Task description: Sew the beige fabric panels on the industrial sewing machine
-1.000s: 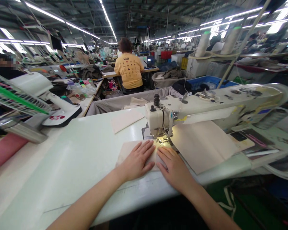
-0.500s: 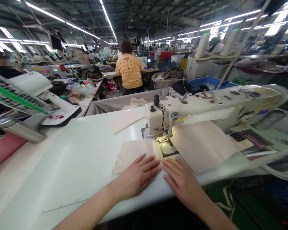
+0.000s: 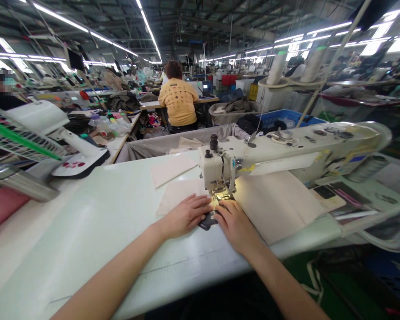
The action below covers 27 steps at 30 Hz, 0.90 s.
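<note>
My left hand (image 3: 190,214) lies with fingers stretched out on a pale cream fabric piece (image 3: 173,195), just left of the needle area. Close by, my right hand (image 3: 231,220) rests in front of the presser foot (image 3: 224,196), its fingers extended and slightly bent near the fabric's edge. The white sewing machine (image 3: 270,153) stands over the fabric, its lamp lighting the needle area. Part of the dark machine plate (image 3: 208,222) shows between my hands. Under my fingers the fabric's near edge is partly hidden.
Right of the needle lies a larger cream fabric panel (image 3: 276,204); a small cream piece (image 3: 173,170) lies behind on the left. A phone (image 3: 325,192) is at the right. A white fan (image 3: 80,151) and steel flask (image 3: 23,181) stand left. A person in yellow (image 3: 178,100) sits ahead.
Both hands have moved forward toward the presser foot, and the fabric under them has slid away from me beneath the machine head. The dark plate now shows between my hands.
</note>
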Each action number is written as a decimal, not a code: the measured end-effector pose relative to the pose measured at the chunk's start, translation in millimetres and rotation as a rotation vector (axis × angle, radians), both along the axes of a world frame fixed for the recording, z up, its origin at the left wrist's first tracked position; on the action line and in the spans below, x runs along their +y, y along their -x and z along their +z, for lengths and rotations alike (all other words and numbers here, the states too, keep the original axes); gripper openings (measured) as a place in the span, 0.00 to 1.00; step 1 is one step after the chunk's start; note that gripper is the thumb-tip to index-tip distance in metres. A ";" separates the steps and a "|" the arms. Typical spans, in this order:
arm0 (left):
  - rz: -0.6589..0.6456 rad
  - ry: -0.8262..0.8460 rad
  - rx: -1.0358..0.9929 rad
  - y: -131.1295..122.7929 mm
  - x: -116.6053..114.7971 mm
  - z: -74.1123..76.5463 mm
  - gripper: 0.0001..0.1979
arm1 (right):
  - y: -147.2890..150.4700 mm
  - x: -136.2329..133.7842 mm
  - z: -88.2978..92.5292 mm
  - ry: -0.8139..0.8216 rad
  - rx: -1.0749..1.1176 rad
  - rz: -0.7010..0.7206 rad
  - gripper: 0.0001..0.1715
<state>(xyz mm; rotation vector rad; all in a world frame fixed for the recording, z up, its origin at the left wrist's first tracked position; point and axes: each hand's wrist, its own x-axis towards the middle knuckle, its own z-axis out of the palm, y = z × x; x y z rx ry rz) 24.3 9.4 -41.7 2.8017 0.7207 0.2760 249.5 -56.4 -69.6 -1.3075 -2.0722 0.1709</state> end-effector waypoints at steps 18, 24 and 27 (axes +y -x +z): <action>0.071 -0.030 0.021 0.6 26.7 2.6 0.21 | -40.3 -15.6 29.2 -0.246 -0.061 -0.263 0.13; 0.282 -0.083 0.119 -0.2 21.3 -3.1 0.26 | -31.4 -14.1 15.4 -0.271 -0.030 -0.164 0.13; 0.385 -0.098 0.168 -0.6 21.5 -7.4 0.32 | -12.3 -23.2 -2.4 -0.235 -0.020 -0.029 0.14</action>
